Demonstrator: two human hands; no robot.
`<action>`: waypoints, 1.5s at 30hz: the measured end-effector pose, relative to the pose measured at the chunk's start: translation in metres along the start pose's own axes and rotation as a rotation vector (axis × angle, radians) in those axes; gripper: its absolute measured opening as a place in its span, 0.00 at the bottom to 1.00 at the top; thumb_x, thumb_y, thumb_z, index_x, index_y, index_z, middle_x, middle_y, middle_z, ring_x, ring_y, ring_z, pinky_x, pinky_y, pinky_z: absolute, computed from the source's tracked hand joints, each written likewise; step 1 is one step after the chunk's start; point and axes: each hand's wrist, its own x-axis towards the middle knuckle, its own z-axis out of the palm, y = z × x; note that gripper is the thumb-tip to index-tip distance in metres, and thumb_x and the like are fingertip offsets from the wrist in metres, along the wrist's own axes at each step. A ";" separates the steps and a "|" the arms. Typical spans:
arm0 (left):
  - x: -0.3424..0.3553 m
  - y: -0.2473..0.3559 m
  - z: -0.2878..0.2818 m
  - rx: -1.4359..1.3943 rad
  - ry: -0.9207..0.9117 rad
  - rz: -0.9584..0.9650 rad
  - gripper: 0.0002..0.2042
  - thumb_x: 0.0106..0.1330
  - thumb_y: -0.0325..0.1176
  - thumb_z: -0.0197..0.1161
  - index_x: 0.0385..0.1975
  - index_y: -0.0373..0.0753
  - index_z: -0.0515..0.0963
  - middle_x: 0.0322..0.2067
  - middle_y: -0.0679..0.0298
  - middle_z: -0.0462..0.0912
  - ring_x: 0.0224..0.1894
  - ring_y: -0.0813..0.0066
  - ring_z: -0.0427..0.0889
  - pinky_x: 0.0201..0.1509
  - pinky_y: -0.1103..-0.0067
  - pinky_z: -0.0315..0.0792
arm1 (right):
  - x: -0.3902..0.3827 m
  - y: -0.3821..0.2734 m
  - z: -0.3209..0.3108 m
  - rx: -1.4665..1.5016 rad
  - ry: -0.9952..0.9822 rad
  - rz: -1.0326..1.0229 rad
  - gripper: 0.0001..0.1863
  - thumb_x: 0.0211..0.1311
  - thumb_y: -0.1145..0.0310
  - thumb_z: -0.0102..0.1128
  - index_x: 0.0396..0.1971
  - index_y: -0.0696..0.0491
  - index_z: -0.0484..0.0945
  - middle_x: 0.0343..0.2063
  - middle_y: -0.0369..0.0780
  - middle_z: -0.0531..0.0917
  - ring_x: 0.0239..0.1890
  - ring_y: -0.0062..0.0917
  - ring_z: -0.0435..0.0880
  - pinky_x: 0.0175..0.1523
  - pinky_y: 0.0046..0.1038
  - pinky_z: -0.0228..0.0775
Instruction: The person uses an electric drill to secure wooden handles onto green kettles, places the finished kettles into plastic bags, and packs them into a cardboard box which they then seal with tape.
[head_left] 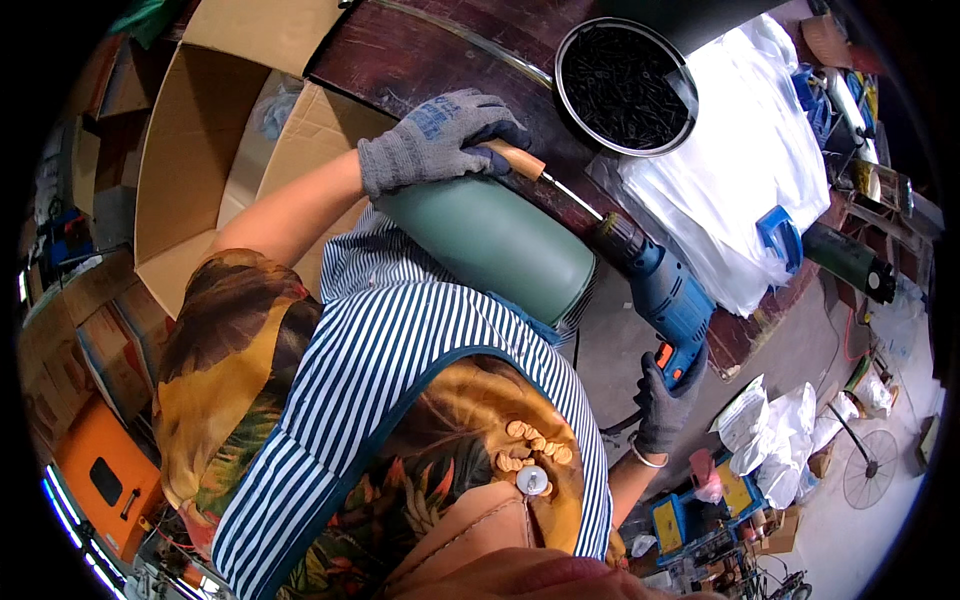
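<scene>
My left hand (440,140), in a grey knit glove, is closed around a light wooden handle (517,159). From it a thin metal shaft (575,198) runs to the chuck of a blue power drill (672,295); whether the chuck grips the shaft cannot be made out. My right hand (668,405), gloved too, is wrapped around the drill's grip, near its orange trigger. Beneath my left hand a large smooth dark-green cylinder (490,235) lies across my striped apron (400,345), against the table edge.
On the dark red table (430,60) stands a round metal bowl (640,153) full of small black screw-like pieces. White plastic bags (745,150) lie beside it, with a blue handled object (780,240) on top. An open cardboard box (185,150) is at left, a fan (868,468) at far right.
</scene>
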 end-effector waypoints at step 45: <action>-0.014 0.052 0.033 0.420 0.083 0.026 0.26 0.65 0.51 0.60 0.56 0.40 0.75 0.47 0.54 0.78 0.52 0.55 0.75 0.58 0.63 0.68 | 0.015 0.007 0.027 -0.010 0.015 -0.234 0.50 0.47 0.73 0.76 0.71 0.56 0.57 0.63 0.45 0.70 0.60 0.30 0.74 0.61 0.30 0.70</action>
